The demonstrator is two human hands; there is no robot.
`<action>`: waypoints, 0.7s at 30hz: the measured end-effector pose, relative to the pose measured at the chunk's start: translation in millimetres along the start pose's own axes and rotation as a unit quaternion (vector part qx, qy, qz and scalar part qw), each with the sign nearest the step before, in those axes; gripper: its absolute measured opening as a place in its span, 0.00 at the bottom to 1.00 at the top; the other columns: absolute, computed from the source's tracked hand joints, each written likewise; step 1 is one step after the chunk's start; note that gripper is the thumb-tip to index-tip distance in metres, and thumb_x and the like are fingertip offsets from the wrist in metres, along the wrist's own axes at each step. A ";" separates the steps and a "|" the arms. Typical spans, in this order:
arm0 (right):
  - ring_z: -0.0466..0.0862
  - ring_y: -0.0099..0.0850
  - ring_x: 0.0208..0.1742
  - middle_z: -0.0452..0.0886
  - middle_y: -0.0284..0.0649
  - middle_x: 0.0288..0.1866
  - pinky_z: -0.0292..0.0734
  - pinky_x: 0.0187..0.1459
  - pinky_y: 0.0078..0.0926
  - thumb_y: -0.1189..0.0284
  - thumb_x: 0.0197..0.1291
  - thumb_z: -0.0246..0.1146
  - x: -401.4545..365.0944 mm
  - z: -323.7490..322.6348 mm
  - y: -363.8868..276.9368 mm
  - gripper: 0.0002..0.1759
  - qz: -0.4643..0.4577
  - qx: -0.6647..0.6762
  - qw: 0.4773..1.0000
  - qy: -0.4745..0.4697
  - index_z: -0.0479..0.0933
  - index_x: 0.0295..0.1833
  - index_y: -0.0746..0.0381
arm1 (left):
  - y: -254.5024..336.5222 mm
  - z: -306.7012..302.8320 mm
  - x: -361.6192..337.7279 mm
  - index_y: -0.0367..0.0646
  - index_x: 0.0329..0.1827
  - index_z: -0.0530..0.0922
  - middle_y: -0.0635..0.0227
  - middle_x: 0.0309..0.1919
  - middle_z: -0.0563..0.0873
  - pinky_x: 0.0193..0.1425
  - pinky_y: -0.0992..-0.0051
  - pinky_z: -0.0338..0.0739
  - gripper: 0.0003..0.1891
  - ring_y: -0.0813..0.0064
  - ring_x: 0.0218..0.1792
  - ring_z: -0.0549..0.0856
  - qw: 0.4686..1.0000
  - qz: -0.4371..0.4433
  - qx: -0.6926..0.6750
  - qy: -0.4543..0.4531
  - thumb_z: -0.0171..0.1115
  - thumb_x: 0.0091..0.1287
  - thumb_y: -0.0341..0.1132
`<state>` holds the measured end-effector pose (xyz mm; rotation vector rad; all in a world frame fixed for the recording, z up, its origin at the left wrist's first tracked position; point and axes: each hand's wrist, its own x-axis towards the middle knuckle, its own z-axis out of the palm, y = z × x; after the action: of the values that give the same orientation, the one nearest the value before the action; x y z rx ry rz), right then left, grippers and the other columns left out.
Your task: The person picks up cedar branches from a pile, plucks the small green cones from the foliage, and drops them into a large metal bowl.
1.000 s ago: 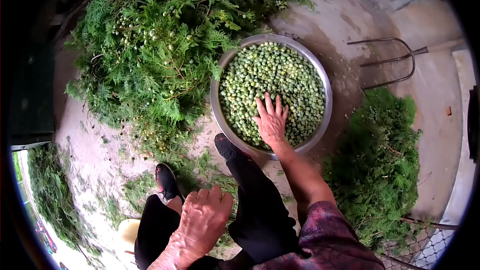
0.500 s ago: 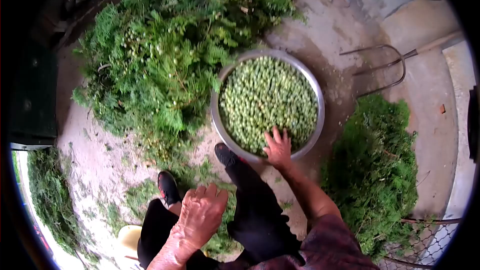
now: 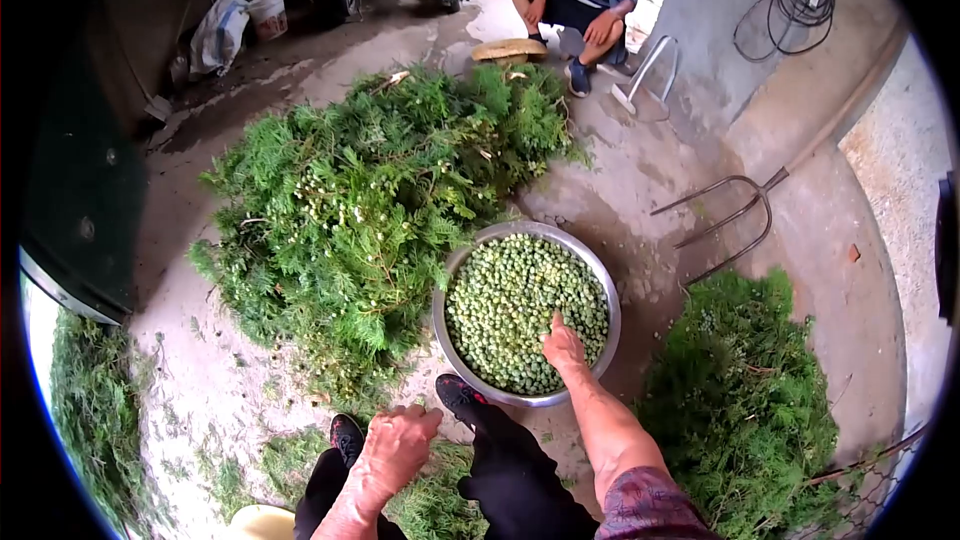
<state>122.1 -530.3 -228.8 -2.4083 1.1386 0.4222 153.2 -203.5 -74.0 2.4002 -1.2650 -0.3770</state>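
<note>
A large heap [image 3: 360,230] of green conifer branches covers the concrete floor [image 3: 640,190]; a smaller heap [image 3: 740,410] lies right. Between the 2 sits a metal basin [image 3: 611,302] full of small green seeds [image 3: 515,295]. The right hand [image 3: 563,348] rests on the seeds, its grip unclear. The left hand [image 3: 395,448] lies loose and empty over a knee [image 3: 325,485].

Branch heap [image 3: 350,210] crowding bowl [image 3: 605,285] left, bare concrete [image 3: 640,190] beyond, pitchfork [image 3: 735,215] right
</note>
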 end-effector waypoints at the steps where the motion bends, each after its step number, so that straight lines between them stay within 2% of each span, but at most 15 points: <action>1: 0.73 0.43 0.58 0.73 0.49 0.57 0.70 0.57 0.37 0.60 0.56 0.60 1.4 4.2 4.6 0.36 -0.006 -0.037 0.999 -0.016 0.57 0.67 0.61 | -0.8 -0.4 -4.3 0.44 0.38 0.78 0.61 0.30 0.82 0.39 0.66 0.77 0.11 0.60 0.35 0.82 1.000 -0.006 -0.015 0.025 0.61 0.50 0.27; 2: 0.74 0.44 0.58 0.74 0.50 0.55 0.71 0.55 0.38 0.60 0.57 0.59 -5.0 -4.8 5.0 0.36 -0.029 -0.135 0.981 -0.137 0.56 0.67 0.62 | -0.7 -1.5 -9.0 0.44 0.40 0.78 0.61 0.32 0.82 0.40 0.66 0.77 0.12 0.60 0.36 0.82 0.998 -0.009 -0.031 0.049 0.62 0.51 0.28; 3: 0.74 0.44 0.58 0.74 0.49 0.56 0.70 0.55 0.38 0.60 0.57 0.59 -20.5 -11.9 4.4 0.36 -0.041 -0.114 0.988 -0.097 0.57 0.67 0.63 | 0.1 -3.4 -14.8 0.43 0.44 0.79 0.61 0.37 0.83 0.43 0.67 0.77 0.14 0.59 0.39 0.82 0.995 -0.040 -0.080 0.038 0.64 0.54 0.32; 5: 0.72 0.42 0.60 0.72 0.46 0.59 0.68 0.58 0.38 0.58 0.55 0.62 -22.5 -5.6 16.1 0.38 -0.025 -0.015 0.999 -0.018 0.57 0.67 0.64 | 2.1 -7.5 -30.3 0.40 0.43 0.80 0.58 0.37 0.84 0.43 0.71 0.77 0.13 0.62 0.39 0.83 0.975 -0.044 -0.208 0.063 0.64 0.55 0.33; 6: 0.70 0.41 0.62 0.71 0.47 0.61 0.66 0.60 0.37 0.60 0.54 0.63 -31.6 -17.7 11.4 0.39 -0.009 -0.045 0.997 -0.057 0.56 0.68 0.64 | 8.6 -14.8 -39.4 0.39 0.42 0.81 0.57 0.36 0.84 0.43 0.72 0.76 0.12 0.63 0.38 0.83 0.962 -0.051 -0.263 0.061 0.64 0.56 0.33; 8: 0.68 0.42 0.64 0.70 0.48 0.61 0.65 0.61 0.36 0.60 0.54 0.61 -42.6 -22.1 18.4 0.39 -0.064 -0.099 0.989 -0.093 0.55 0.68 0.64 | 40.2 -46.5 -60.0 0.38 0.43 0.81 0.56 0.32 0.84 0.40 0.72 0.78 0.13 0.59 0.33 0.84 0.933 -0.048 -0.352 0.058 0.66 0.55 0.32; 9: 0.68 0.41 0.64 0.69 0.48 0.63 0.64 0.63 0.36 0.60 0.54 0.61 -42.5 -17.5 21.5 0.39 -0.057 -0.046 0.997 -0.026 0.55 0.69 0.63 | 61.9 -71.6 -73.2 0.34 0.41 0.81 0.56 0.31 0.84 0.39 0.73 0.76 0.14 0.66 0.35 0.84 0.927 -0.039 -0.374 0.014 0.64 0.60 0.37; 10: 0.67 0.40 0.65 0.68 0.48 0.64 0.64 0.63 0.35 0.59 0.53 0.61 -36.0 -18.2 24.2 0.39 -0.049 0.000 0.999 -0.016 0.57 0.68 0.62 | 70.8 -76.0 -94.1 0.32 0.40 0.80 0.56 0.30 0.84 0.37 0.72 0.76 0.15 0.68 0.33 0.84 0.881 0.034 -0.472 0.018 0.63 0.61 0.39; 11: 0.67 0.40 0.65 0.68 0.47 0.64 0.64 0.63 0.34 0.59 0.53 0.61 -39.2 -24.2 23.0 0.37 -0.069 -0.037 0.996 -0.038 0.59 0.67 0.62 | 86.6 -109.5 -108.2 0.30 0.39 0.81 0.57 0.31 0.84 0.36 0.72 0.77 0.14 0.69 0.34 0.84 0.902 0.185 -0.390 -0.025 0.62 0.61 0.36; 12: 0.67 0.40 0.65 0.68 0.47 0.64 0.64 0.63 0.34 0.59 0.53 0.61 -45.1 -30.9 20.5 0.36 -0.088 -0.074 0.991 -0.060 0.61 0.66 0.62 | 99.4 -133.6 -110.6 0.30 0.39 0.80 0.57 0.31 0.84 0.36 0.72 0.77 0.14 0.69 0.34 0.84 0.862 0.298 -0.406 -0.049 0.62 0.61 0.36; 14: 0.68 0.40 0.64 0.70 0.47 0.62 0.64 0.63 0.35 0.58 0.53 0.61 -61.7 -42.1 15.3 0.33 -0.096 -0.062 0.993 -0.041 0.66 0.63 0.60 | 119.1 -160.0 -115.0 0.30 0.39 0.80 0.57 0.31 0.84 0.36 0.72 0.77 0.14 0.69 0.34 0.83 0.798 0.399 -0.450 -0.037 0.62 0.61 0.36; 16: 0.69 0.40 0.64 0.70 0.46 0.62 0.64 0.64 0.35 0.58 0.53 0.61 -74.8 -43.7 8.6 0.32 -0.074 -0.003 0.997 0.002 0.67 0.63 0.60 | 137.3 -178.6 -104.9 0.30 0.38 0.80 0.57 0.31 0.84 0.36 0.72 0.76 0.14 0.69 0.34 0.83 0.747 0.437 -0.499 0.024 0.62 0.61 0.36; 18: 0.74 0.41 0.57 0.76 0.45 0.54 0.70 0.56 0.39 0.58 0.54 0.60 -84.4 -43.8 2.8 0.22 -0.112 -0.014 0.993 0.025 0.75 0.51 0.59 | 150.1 -187.8 -91.1 0.30 0.38 0.80 0.57 0.31 0.83 0.35 0.72 0.76 0.14 0.69 0.33 0.83 0.711 0.429 -0.548 0.100 0.62 0.61 0.36; 20: 0.76 0.43 0.54 0.77 0.47 0.51 0.71 0.53 0.39 0.58 0.53 0.59 -102.7 -49.5 -6.6 0.20 -0.163 -0.031 0.986 -0.009 0.76 0.47 0.61 | 159.0 -194.7 -84.0 0.31 0.37 0.80 0.57 0.30 0.83 0.35 0.72 0.76 0.13 0.69 0.33 0.83 0.691 0.403 -0.580 0.154 0.62 0.61 0.36; 21: 0.77 0.44 0.53 0.78 0.48 0.49 0.72 0.52 0.39 0.59 0.53 0.59 -117.8 -52.2 -14.9 0.20 -0.177 -0.007 0.984 0.012 0.76 0.46 0.61 | 162.5 -196.6 -81.2 0.31 0.37 0.80 0.57 0.30 0.83 0.35 0.72 0.76 0.13 0.69 0.33 0.83 0.684 0.394 -0.588 0.178 0.62 0.61 0.36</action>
<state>65.9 -472.0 -127.6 -2.5636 0.6942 0.2834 71.8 -175.6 179.5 0.6823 -1.1543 -0.2741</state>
